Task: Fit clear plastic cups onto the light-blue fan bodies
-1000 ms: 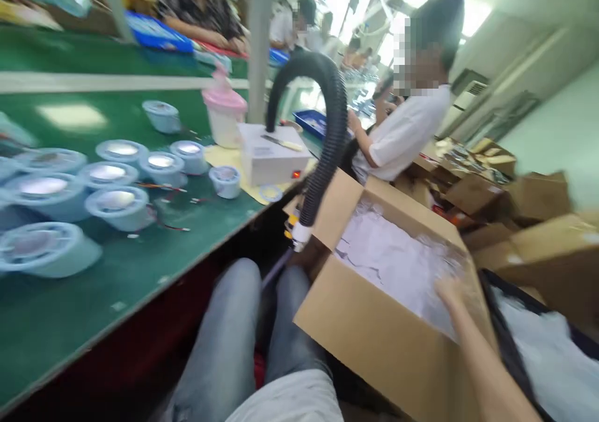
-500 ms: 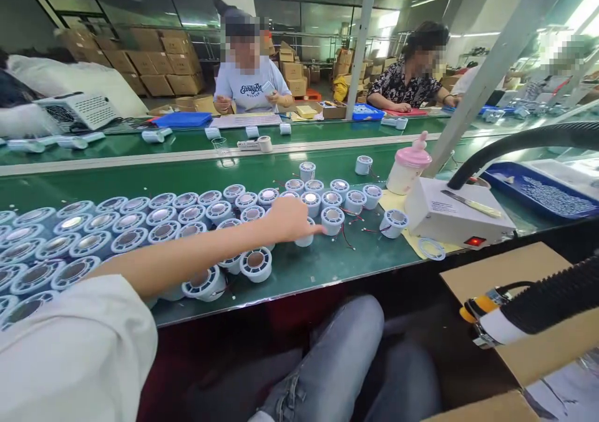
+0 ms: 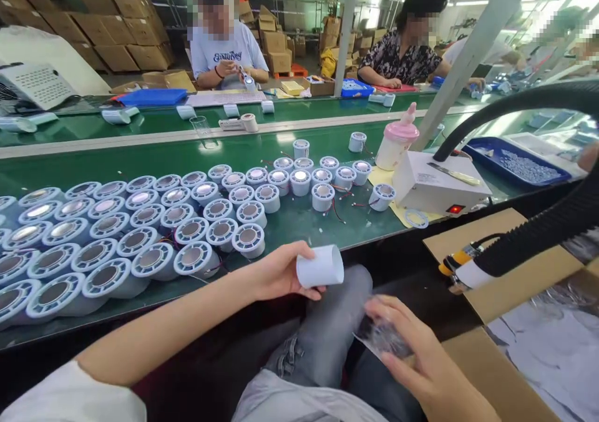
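Observation:
Above my lap, my left hand (image 3: 285, 271) is closed around a pale blue cylindrical housing (image 3: 322, 266), its plain end tilted to the right. Lower right, my right hand (image 3: 416, 347) grips crumpled clear plastic film (image 3: 386, 338), partly blurred by motion. Beyond my left hand, many similar housings stand in rows on the green bench (image 3: 299, 225), their slotted rings and round silvery centres facing up. One housing with thin red and black wires (image 3: 322, 197) stands apart from the rows.
A white box with a lit red switch (image 3: 440, 188) and a black hose stands on the bench's right, beside a pink-lidded bottle (image 3: 397, 144). An open carton (image 3: 491, 347) and a hanging black hose tool (image 3: 472, 272) are at lower right. Co-workers (image 3: 227, 53) sit across the belt.
My left hand has drawn back from the housings on the bench to above my lap, now holding one. My right hand has come into view with clear film. The view has shifted.

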`<state>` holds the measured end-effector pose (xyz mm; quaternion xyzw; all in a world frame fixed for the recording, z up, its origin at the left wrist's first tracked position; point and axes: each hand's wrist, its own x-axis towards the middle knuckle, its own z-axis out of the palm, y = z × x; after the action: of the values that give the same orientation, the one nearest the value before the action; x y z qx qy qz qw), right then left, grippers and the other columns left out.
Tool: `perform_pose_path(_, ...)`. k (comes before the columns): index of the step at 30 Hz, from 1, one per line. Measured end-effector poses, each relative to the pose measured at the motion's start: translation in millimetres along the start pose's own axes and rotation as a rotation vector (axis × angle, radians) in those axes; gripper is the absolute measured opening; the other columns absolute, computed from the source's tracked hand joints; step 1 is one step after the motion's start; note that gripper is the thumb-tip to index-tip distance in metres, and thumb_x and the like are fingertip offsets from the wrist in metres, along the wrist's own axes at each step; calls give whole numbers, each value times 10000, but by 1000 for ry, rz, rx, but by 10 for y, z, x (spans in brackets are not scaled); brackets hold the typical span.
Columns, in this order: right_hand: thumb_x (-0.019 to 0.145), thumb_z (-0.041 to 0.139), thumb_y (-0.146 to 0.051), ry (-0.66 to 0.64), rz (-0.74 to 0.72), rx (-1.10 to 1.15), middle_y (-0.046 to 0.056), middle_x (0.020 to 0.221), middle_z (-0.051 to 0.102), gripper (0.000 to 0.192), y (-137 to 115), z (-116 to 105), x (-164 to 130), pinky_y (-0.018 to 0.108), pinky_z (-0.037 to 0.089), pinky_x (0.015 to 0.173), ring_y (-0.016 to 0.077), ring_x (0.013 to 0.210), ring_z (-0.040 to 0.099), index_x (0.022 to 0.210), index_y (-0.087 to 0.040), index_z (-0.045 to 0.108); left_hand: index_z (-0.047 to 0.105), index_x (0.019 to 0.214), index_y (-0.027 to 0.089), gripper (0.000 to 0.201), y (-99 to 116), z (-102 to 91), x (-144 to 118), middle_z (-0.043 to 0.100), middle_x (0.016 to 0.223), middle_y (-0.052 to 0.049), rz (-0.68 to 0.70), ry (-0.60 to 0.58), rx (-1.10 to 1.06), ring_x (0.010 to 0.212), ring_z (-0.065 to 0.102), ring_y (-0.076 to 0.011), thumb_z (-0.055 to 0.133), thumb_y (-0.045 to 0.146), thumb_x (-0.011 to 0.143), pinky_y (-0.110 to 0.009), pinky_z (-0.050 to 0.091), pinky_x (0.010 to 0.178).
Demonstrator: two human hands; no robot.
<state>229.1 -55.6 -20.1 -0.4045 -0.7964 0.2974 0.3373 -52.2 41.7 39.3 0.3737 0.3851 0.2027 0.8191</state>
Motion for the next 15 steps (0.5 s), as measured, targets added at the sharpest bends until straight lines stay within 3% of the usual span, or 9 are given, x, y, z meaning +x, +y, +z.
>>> perform_pose_path(2, 866, 561, -198, 27, -74, -223, 145, 1328, 550, 542, -61, 181, 167, 481, 574, 909, 334, 1170, 606, 1400, -282, 525, 609, 960, 132, 489, -198, 60, 48, 646, 771, -65, -142, -25, -61, 584, 594, -153, 583, 561, 727, -208, 430, 412)
perform_pose_path(4, 841, 553, -134, 67, -128, -444, 187, 1356, 511, 570, -131, 272, 349, 525, 573, 865, 369, 1157, 588, 1396, -261, 545, 609, 892, 144, 451, -310, 109, 83, 591, 700, -25, -187, -20, 82, 507, 528, -125, 583, 577, 767, -177, 319, 346)
perform_pose_path(6, 818, 551, -90, 51, -142, -579, 204, 1382, 497, 558, -181, 286, 477, 547, 573, 815, 390, 1124, 582, 1350, -253, 596, 620, 860, 157, 356, -335, 151, 88, 546, 687, 5, -139, -28, 330, 504, 482, -103, 597, 509, 808, -172, 293, 358)
perform_pose_path(8, 787, 551, -44, -5, -123, -632, 212, 1394, 504, 506, -199, 260, 523, 543, 575, 780, 400, 1094, 584, 1247, -222, 666, 653, 866, 168, 286, -307, 188, 64, 573, 754, 1, -10, -26, 614, 602, 523, -119, 590, 445, 840, -197, 385, 460)
perform_pose_path(10, 756, 544, 5, -68, -85, -588, 201, 1367, 535, 426, -192, 226, 505, 523, 573, 788, 394, 1103, 582, 1090, -195, 717, 685, 893, 180, 243, -271, 218, 23, 626, 874, -19, 142, 8, 849, 769, 583, -160, 578, 397, 870, -252, 474, 664)
perform_pose_path(12, 757, 568, 9, -132, -13, -416, 171, 1343, 551, 309, -181, 200, 462, 477, 566, 837, 358, 1142, 580, 944, -192, 711, 698, 937, 187, 207, -263, 234, -17, 647, 979, -37, 260, 36, 970, 918, 604, -195, 584, 351, 885, -306, 466, 845)
perform_pose_path(15, 849, 645, -149, -188, 143, -44, 113, 1301, 558, 62, -199, 176, 418, 386, 536, 910, 276, 1167, 587, 849, -209, 661, 673, 1026, 189, 270, -326, 220, -46, 639, 1035, -45, 375, 121, 972, 962, 600, -209, 696, 381, 837, -331, 455, 892)
